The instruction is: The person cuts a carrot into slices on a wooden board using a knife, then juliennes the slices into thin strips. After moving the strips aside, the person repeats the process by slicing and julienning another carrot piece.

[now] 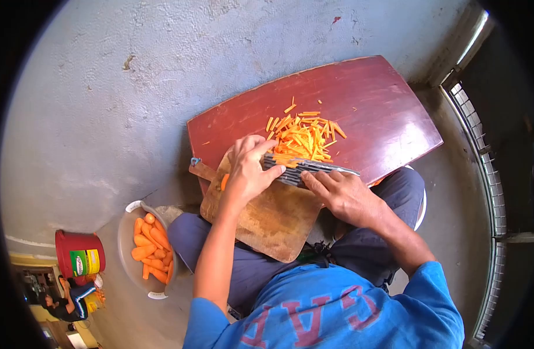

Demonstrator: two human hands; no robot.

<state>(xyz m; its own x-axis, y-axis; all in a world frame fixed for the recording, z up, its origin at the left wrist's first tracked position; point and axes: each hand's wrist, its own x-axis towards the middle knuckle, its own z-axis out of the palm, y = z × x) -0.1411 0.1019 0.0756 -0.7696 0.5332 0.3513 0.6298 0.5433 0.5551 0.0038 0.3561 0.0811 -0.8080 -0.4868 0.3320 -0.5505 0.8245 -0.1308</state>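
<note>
My right hand (342,195) is wrapped round the near end of a wide dark-striped knife (291,177), whose blade points left. Against the blade's left end rests my left hand (249,166), thumb and fingers on some orange carrot strips (285,160) lying along its upper edge. Just beyond the blade, a pile of cut carrot strips (304,135) lies on the red table (389,104). Below both hands is a worn wooden cutting board (278,224), with a piece of carrot (224,182) at its left, partly hidden by my left wrist.
A bowl of whole peeled carrots (153,247) stands on the floor at the left. Farther left are a red bucket (63,250) and another person (66,302). A wall (133,104) runs behind the table, and a metal grille (491,174) stands at the right.
</note>
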